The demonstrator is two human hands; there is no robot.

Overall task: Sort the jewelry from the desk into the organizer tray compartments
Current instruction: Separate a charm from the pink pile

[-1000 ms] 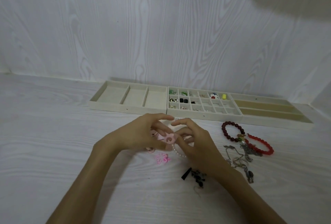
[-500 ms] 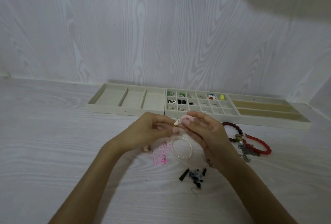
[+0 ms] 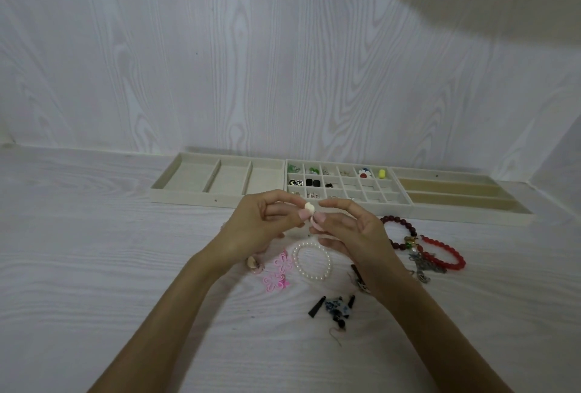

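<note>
Nearest on the desk (image 3: 94, 266): black and blue drop earrings (image 3: 338, 307), loose, one hook trailing toward the viewer. Next: pink flower pieces (image 3: 276, 273), a small shell-like piece (image 3: 253, 263), a pearl bracelet (image 3: 312, 261); to the right a dark red bracelet (image 3: 399, 229), a bright red bracelet (image 3: 446, 255) and a tangle of chains (image 3: 423, 265) touching both. Above these, both hands meet in the air: left hand (image 3: 261, 226) pinches a small cream stud (image 3: 309, 207) between thumb and forefinger; right hand (image 3: 352, 229), fingers curled, pinches a pink piece (image 3: 316, 222) just below it; whether the two pieces are joined cannot be told. Far: the tray (image 3: 220, 200), three sections side by side, wide compartments left, a small grid in the middle partly filled, long slots right. Risks, as judged: the stud is tiny and could slip from the pinch, landing among the loose items or rolling off; its back could part unnoticed; reaching over could drag the chains; a drop into an occupied grid cell would mix pairs.
</note>
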